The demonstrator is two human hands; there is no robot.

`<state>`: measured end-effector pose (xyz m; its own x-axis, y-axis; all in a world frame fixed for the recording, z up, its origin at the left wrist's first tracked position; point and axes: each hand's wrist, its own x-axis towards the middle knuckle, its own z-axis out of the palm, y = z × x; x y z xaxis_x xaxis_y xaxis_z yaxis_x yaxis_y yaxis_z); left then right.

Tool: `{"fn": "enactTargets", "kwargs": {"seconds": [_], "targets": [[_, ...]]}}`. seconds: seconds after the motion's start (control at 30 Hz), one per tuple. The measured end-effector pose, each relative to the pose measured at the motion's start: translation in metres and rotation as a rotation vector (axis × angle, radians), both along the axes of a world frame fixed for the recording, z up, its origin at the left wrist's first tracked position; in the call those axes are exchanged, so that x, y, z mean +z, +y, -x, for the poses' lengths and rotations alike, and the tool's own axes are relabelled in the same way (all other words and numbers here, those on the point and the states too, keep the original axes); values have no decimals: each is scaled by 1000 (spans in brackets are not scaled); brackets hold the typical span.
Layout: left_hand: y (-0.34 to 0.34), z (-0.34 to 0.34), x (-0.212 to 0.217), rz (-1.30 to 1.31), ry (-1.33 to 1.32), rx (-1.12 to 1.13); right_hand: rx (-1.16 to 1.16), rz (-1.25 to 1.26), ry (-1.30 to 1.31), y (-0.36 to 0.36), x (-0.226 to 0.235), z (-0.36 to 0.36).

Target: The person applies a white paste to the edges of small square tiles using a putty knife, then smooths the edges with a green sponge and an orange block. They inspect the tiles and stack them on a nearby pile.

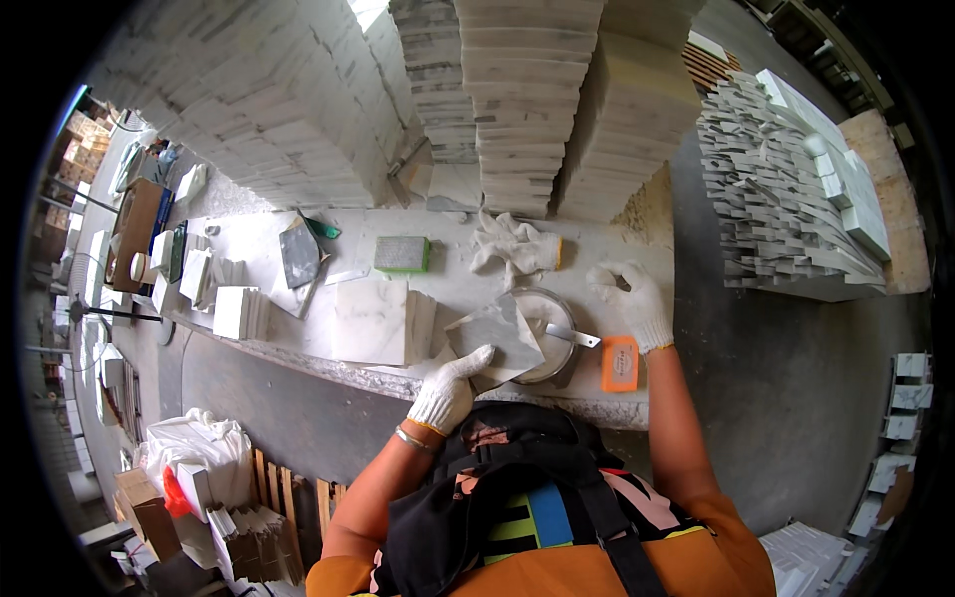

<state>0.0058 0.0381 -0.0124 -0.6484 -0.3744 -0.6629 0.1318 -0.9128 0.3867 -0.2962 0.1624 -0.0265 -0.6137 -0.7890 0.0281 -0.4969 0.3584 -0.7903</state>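
Head view: left hand (450,390) pinches a tile (500,340) partly overlapping the bowl (568,366); right hand (635,298), fingers loosely curled, is farther right.

Held tile (505,333): in left grip (453,393), above bowl's (571,360) left side
Scraper (574,335): across bowl's right rim
Block (619,364): on tabletop (597,244), right of bowl
Spare glove (519,249): behind bowl
Pad (402,254): left of spare glove, behind standing tiles (370,323)
Rear stacks (527,99): behind spare glove
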Motion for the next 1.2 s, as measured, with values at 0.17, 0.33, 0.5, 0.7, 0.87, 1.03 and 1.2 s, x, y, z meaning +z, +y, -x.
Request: {"fn": "enactTargets", "kwargs": {"seconds": [0.17, 0.33, 0.5, 0.7, 0.87, 1.03, 1.2], "targets": [[-1, 2, 5, -47, 72, 24, 12, -63, -46, -16, -29, 10], [0, 2, 1, -21, 70, 32, 15, -84, -24, -13, -31, 8], [1, 0, -11, 31, 18, 48, -57, -165, 83, 21, 1, -11], [1, 7, -6, 141, -70, -5, 145, -418, -14, 32, 33, -58], [0, 6, -3, 123, -167, -60, 161, -330, -13, 34, 12, -67], [2, 4, 3, 297, -165, -56, 111, -271, -264, 29, 22, -69], [5, 8, 15, 408, -109, -49, 56, -137, -534, 34, 28, -70]]}}
